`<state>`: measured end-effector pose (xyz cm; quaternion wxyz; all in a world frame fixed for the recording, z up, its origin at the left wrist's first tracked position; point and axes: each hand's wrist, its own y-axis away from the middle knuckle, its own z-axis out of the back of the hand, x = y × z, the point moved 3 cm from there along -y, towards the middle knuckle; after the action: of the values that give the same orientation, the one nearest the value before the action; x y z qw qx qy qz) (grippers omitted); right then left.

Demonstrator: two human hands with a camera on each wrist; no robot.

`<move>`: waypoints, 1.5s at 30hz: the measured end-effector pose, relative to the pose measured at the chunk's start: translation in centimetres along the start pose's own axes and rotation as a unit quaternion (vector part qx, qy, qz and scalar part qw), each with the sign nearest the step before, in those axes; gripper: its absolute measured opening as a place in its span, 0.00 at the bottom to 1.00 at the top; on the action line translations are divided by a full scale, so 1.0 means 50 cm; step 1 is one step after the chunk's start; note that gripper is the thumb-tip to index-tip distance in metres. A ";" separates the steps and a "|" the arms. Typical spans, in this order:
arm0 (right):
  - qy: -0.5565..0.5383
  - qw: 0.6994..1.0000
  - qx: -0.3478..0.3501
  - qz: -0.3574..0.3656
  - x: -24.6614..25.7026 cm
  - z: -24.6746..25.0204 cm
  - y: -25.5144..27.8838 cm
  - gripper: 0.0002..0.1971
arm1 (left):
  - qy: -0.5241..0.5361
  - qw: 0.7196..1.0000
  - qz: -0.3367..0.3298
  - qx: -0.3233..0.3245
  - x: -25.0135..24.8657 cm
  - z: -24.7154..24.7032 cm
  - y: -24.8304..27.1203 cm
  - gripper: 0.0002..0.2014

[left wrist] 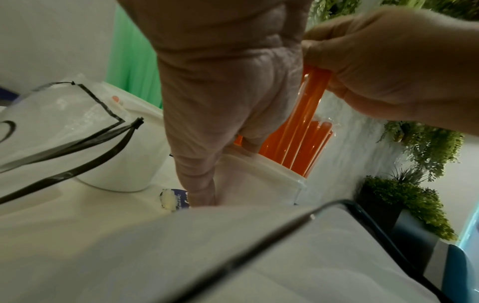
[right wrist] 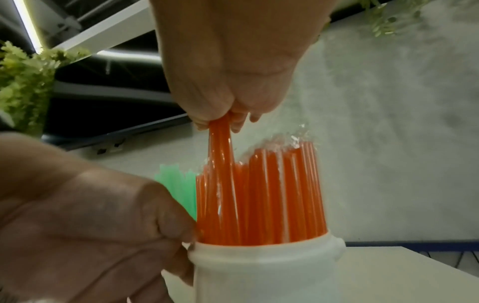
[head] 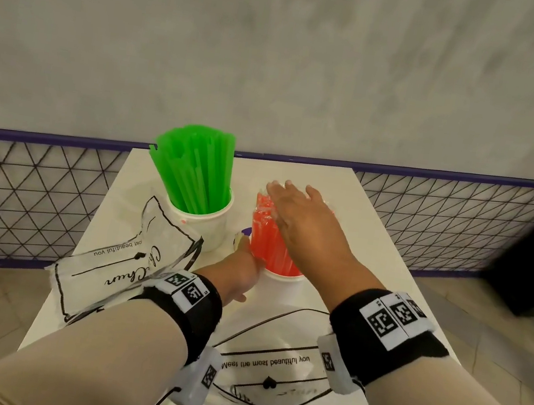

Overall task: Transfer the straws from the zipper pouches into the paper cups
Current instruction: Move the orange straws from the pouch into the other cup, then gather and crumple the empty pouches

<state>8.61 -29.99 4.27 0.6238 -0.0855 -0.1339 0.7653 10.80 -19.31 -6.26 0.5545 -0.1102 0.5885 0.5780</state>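
Printed in black on the near zipper pouch (head: 278,374), flat on the white tabletop (head: 374,239) and upside down to the wearer: "Meet the most beautiful you", with a small heart below. Same script and a partly hidden "...ost beautiful you" on the second zipper pouch (head: 117,270), lying crumpled at the left edge. Black square code tags on both wristbands (head: 394,316).

Green straws (head: 194,170) standing fanned in the far paper cup (head: 203,224). Orange straws (right wrist: 261,196), clear-wrapped, standing upright in the near paper cup (right wrist: 264,270), just right of the green one.

Right hand (right wrist: 228,67) above the orange bunch, fingers (right wrist: 235,121) pinched together on the tops of a couple of orange straws, lifted a little above the others though their lower ends remain in the cup. From the head view, back of this hand lying over the bunch with fingers pointing away.

Left hand (head: 242,268) at the near cup's left side, fingers (right wrist: 168,223) curled round the cup at its rim, touching the lowest visible part of the straws. A small blue-and-white object (left wrist: 173,198) on the tabletop beside the cup, lettering unreadable.
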 end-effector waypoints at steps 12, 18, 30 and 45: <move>0.130 0.986 0.101 0.034 -0.006 -0.069 0.030 0.29 | 0.093 0.995 -0.033 -0.021 -0.019 -0.016 -0.004 0.29; 0.133 0.983 0.118 0.044 0.002 -0.085 0.032 0.32 | 0.143 0.988 -0.037 -0.036 -0.018 -0.022 -0.015 0.25; -0.101 0.983 -0.037 0.145 0.099 -0.004 0.121 0.28 | 0.139 0.986 -0.084 0.046 0.020 0.014 -0.004 0.18; -0.023 0.974 0.205 0.094 0.099 -0.163 0.222 0.14 | 0.071 0.979 -0.006 0.192 0.219 0.067 0.066 0.40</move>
<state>-0.33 -26.39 -6.73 0.5505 0.0493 0.0203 0.8331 6.04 -10.01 -12.02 0.5254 -0.0457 0.7260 0.4414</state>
